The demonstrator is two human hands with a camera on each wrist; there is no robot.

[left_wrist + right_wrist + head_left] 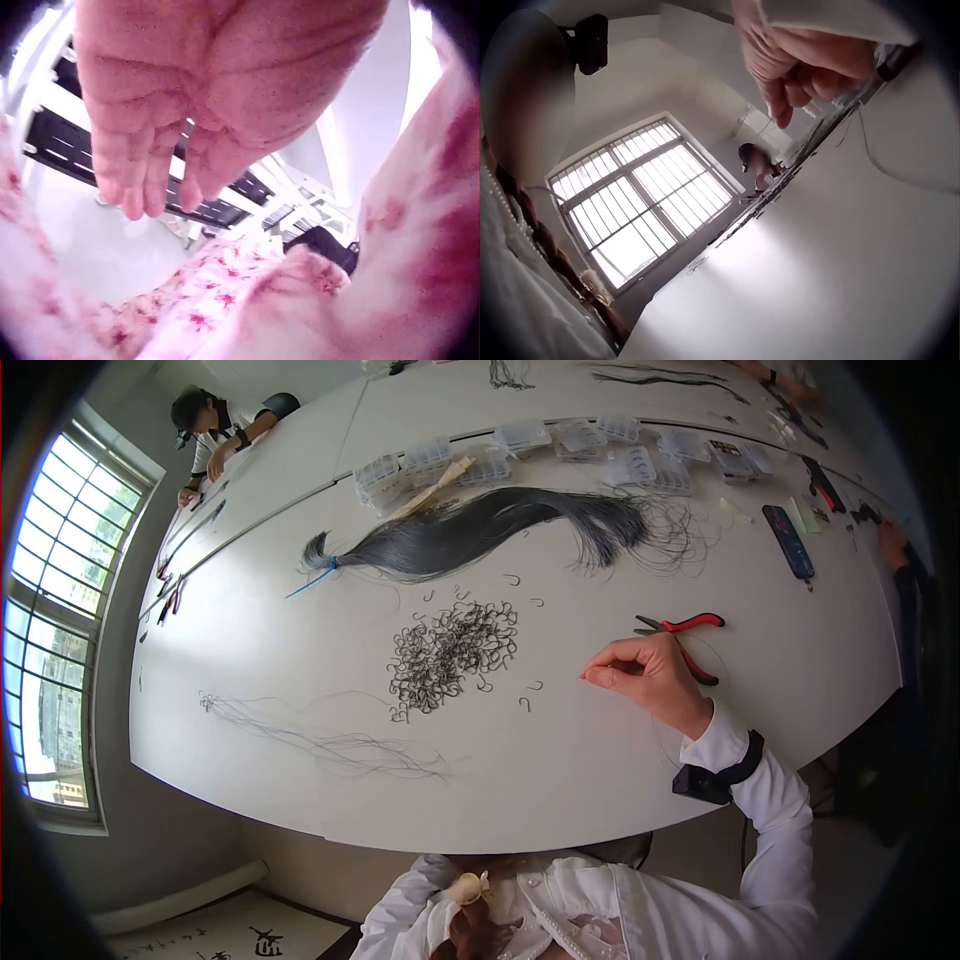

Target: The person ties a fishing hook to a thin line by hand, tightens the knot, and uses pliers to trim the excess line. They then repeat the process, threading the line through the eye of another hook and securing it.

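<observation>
On the right of the table, my right hand [650, 675] has thumb and forefinger pinched together beside the red-and-black pliers [690, 624]. A thin clear line [881, 165] curves away from near this hand in the right wrist view; what sits at the fingertips is too small to make out. To the hand's left lies a pile of dark fish hooks [450, 655], with several loose hooks around it. My left hand [210, 97] hangs with fingers loosely extended and nothing in it, in the left wrist view; the head view does not show it.
Behind the hooks lies a long tied bundle of dark strands [450, 535]. Clear plastic boxes [520, 435] line the back. A bunch of thin lines with hooks at one end [330, 740] lies front left. Another person [215, 435] sits at the far left.
</observation>
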